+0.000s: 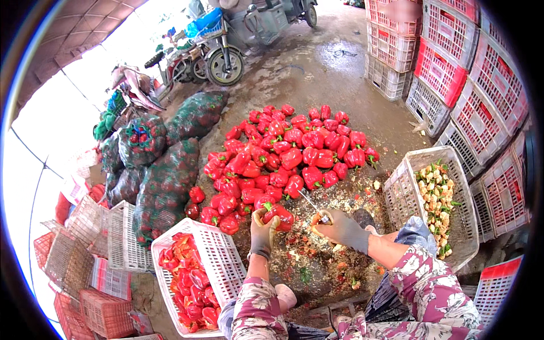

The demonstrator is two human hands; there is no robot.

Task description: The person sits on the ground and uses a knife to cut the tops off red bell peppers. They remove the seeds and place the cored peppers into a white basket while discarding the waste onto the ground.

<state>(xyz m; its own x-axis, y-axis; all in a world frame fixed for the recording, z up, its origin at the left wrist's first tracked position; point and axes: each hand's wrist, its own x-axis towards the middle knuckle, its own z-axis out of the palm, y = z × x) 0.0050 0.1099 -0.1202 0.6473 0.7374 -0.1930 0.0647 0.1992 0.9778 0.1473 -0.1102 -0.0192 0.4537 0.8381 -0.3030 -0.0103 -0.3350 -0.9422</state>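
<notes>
My left hand (pixel 262 235), in a grey and yellow work glove, is closed round a whole red bell pepper (pixel 281 218). To its right, my gloved right hand (pixel 343 229) grips a small knife (pixel 310 202), its thin metal blade pointing up and left toward the pepper heap. The blade and the held pepper are apart. Just beyond both hands lies a big heap of whole red bell peppers (pixel 292 158) on the floor. A white crate (pixel 218 255) of cut red pepper pieces stands at my left, and another crate (pixel 403 190) with pale pepper cores and green stems at my right.
Seeds and scraps (pixel 317 266) litter the floor between my feet. Full green net sacks (pixel 168 190) lie left of the heap, near several stacked crates (pixel 110 309). Tall crate stacks (pixel 447 51) line the right side. A parked motorbike (pixel 224 63) stands at the back.
</notes>
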